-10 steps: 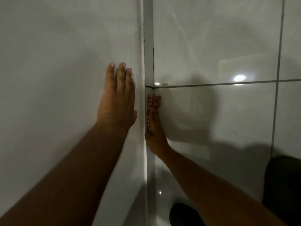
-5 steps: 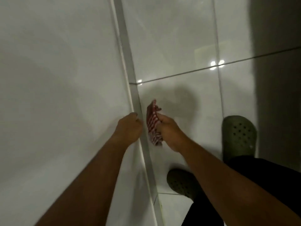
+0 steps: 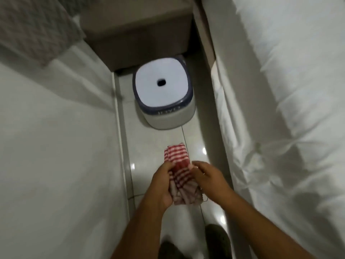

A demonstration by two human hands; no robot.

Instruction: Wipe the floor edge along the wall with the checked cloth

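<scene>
A red-and-white checked cloth (image 3: 180,171) is bunched and held up in the air over the glossy tiled floor (image 3: 153,146). My left hand (image 3: 161,186) grips its left side and my right hand (image 3: 209,179) grips its right side, both near the bottom middle of the head view. The floor edge (image 3: 124,146), a pale skirting strip, runs along the white wall (image 3: 56,146) to the left of my hands. The cloth is apart from the floor and the wall.
A white plastic stool with a dark rim (image 3: 162,97) stands on the floor ahead. Behind it is a brown cabinet (image 3: 138,28). A bed with white sheets (image 3: 280,109) fills the right side. My dark shoes (image 3: 217,240) show at the bottom.
The view swung from the wall corner to a narrow strip of floor beside a bed. My left hand left the wall and joined my right hand on the cloth, which is lifted off the edge.
</scene>
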